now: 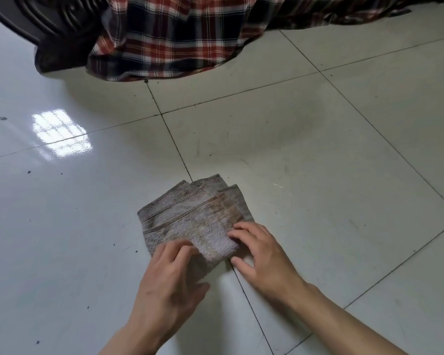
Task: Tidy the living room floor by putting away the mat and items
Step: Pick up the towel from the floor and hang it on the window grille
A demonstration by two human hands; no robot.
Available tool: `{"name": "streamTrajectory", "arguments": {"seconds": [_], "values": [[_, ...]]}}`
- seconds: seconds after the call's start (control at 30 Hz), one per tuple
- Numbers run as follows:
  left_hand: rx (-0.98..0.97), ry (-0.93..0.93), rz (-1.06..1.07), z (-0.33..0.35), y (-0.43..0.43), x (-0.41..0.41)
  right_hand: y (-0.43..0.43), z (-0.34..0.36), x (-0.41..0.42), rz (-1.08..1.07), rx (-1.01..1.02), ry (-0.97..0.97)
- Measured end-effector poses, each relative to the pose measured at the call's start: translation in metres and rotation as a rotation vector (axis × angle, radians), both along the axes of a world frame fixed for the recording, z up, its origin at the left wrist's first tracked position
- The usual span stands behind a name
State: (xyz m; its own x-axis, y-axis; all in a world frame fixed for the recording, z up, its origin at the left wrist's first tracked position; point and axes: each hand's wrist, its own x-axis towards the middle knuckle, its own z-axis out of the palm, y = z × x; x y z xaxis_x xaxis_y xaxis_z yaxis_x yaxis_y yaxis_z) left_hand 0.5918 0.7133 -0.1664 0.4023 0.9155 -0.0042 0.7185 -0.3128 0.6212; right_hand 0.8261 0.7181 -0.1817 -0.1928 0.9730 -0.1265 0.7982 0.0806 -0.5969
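Fingers (241,235) of both hands rest loosely on folded grey towel (190,219), gripping nothing. Towel flat on tiled floor (318,149), extending away from them; left hand (169,285) at towel's near-left corner, right hand (264,262) near-right.

Left hand (172,278): palm down, fingers lightly bent, thumb apart.
Right hand (264,260): palm down, fingers spread, forearm bare.

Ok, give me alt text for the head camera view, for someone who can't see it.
A person's left hand and right hand rest on a folded grey cloth on a glossy white tiled floor. At the top, a plaid blanket hangs beside dark furniture.
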Motion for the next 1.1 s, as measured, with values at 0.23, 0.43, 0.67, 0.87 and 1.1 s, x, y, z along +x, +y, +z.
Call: {"name": "streamTrajectory", "arguments": {"seconds": [0.23, 0.43, 0.67, 0.87, 1.1], "values": [[0.232, 0.247, -0.018, -0.016, -0.008, -0.006, 0.002, -0.004, 0.005, 0.126, 0.136, -0.188], [0.087, 0.212, 0.040, 0.008, -0.002, -0.011, 0.007, -0.005, -0.006, 0.095, 0.295, -0.243], [0.202, 0.068, 0.174, 0.066, 0.006, -0.027, -0.011, 0.035, -0.025, 0.042, 0.301, -0.079], [0.169, -0.080, 0.269, 0.100, -0.010, -0.043, -0.029, 0.064, -0.037, 0.017, 0.190, 0.141], [-0.001, -0.239, 0.359, 0.118, -0.008, -0.065, -0.011, 0.097, -0.038, -0.097, 0.182, 0.425]]}}
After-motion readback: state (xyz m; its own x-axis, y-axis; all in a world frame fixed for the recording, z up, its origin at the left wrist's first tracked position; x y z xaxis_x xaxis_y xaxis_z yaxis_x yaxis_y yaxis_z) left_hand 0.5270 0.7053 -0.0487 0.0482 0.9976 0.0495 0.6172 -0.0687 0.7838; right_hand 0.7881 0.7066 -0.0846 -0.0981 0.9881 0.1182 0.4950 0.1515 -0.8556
